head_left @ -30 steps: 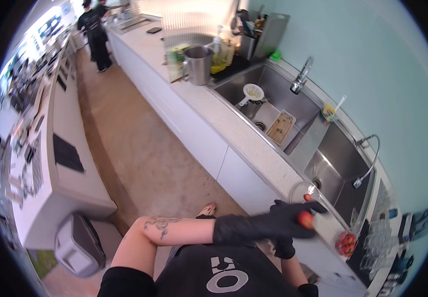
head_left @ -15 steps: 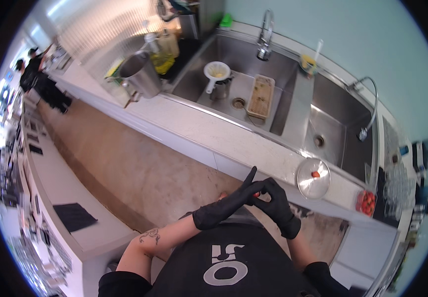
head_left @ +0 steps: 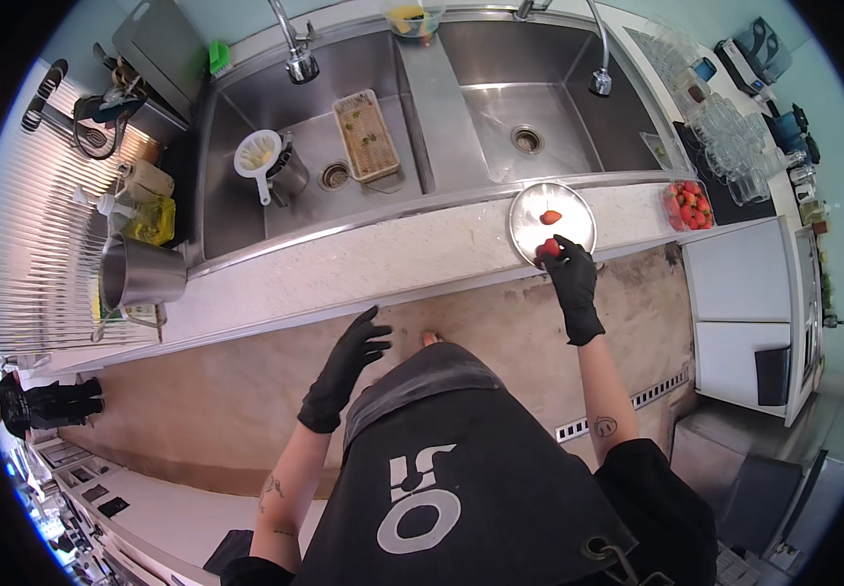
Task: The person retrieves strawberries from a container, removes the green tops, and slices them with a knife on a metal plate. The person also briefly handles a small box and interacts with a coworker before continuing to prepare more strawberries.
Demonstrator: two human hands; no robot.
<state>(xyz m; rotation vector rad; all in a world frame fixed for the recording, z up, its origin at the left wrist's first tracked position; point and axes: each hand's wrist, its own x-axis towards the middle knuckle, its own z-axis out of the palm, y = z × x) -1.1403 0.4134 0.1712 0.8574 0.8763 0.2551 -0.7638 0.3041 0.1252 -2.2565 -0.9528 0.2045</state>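
Round plate [head_left: 575, 211] — pale counter [head_left: 363, 244], brown floor [head_left: 217, 396]

The left hand [head_left: 344, 371] and right hand [head_left: 573, 285] wear black gloves [head_left: 320, 404]. The sleeves [head_left: 654, 493] are black too. The apron [head_left: 514, 488] is black, with big white shapes [head_left: 420, 520] on the front and a metal ring [head_left: 594, 547] near one corner. Both arms have little dark tattoos [head_left: 605, 427].

red strawberry [head_left: 545, 252], silver plate [head_left: 578, 217], black apron [head_left: 519, 488]
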